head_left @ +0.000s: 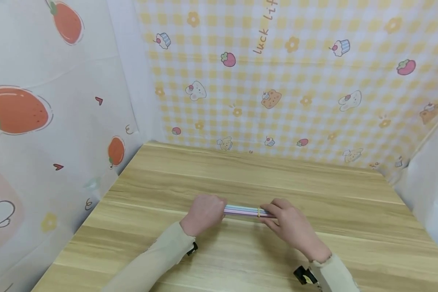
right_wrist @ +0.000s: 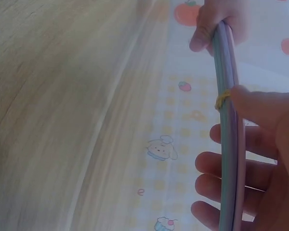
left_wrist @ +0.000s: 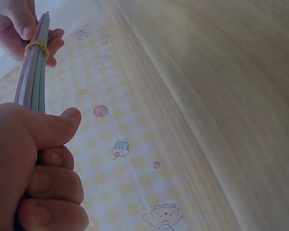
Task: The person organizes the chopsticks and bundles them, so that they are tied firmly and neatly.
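Observation:
A bundle of slim pastel sticks, in green, lilac and pink, is held level above the wooden table. My left hand grips one end in a fist; in the left wrist view its fingers curl round the sticks. Toward the other end, a yellow rubber band circles the bundle. My right hand holds the sticks near that band. The right wrist view shows its thumb on the near side beside the band, with the other fingers behind the sticks. The end inside the left fist is hidden.
Beneath both hands lies the wood-grain table. A yellow checked cloth hangs along its back edge, and a white cloth with orange fruit prints hangs at the left. Black wrist mounts show below the sleeves.

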Demonstrator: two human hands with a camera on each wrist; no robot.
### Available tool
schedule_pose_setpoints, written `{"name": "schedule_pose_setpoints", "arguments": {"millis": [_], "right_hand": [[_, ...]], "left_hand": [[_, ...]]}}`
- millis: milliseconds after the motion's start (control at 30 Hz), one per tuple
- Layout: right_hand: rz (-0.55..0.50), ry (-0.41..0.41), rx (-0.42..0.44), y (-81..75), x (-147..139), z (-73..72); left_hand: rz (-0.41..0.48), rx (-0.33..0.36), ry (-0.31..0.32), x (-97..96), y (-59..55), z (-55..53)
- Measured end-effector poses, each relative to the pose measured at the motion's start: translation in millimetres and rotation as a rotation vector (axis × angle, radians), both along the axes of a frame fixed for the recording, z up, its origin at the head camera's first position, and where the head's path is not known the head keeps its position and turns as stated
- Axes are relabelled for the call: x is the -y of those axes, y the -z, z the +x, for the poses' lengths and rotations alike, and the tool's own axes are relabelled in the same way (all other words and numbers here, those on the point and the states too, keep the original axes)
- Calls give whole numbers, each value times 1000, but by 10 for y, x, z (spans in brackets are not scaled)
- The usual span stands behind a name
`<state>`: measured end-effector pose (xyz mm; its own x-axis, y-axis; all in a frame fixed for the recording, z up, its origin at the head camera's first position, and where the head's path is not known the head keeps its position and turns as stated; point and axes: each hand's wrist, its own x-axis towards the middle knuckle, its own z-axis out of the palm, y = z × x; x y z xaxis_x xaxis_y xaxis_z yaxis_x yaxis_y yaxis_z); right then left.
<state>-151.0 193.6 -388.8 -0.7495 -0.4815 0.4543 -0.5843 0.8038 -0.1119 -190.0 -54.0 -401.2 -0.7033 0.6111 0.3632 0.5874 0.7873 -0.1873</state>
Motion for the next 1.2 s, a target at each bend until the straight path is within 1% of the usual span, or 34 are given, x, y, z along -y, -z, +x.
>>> {"name": "schedule_pose_setpoints", "arguments": {"millis": [67,167,367,500,633,933,1033,1200], "right_hand": [[5,4,10,-19,-1,4],[12,-11,29,-39,8,4],[-25,-79,107,-43,27,-15],[-55,-87,122,-30,23,-22],[-70,-83,111,-15,20,-23],[-47,-41,105,0,43,-24],[-27,-29,73,13,63,-30],[17,-21,-8,52,96,-45]], "left_hand": [[-3,11,-5,1,2,-3],[0,8,-3,-5,1,-4],[1,0,1,-20,-22,12],[0,15,-4,-22,-29,15],[1,14,-6,-25,-26,9],[-14,-23,-10,-38,-19,6],[-19,-33,-14,-46,-26,9],[-28,-54,-15,-57,-29,16]]}}
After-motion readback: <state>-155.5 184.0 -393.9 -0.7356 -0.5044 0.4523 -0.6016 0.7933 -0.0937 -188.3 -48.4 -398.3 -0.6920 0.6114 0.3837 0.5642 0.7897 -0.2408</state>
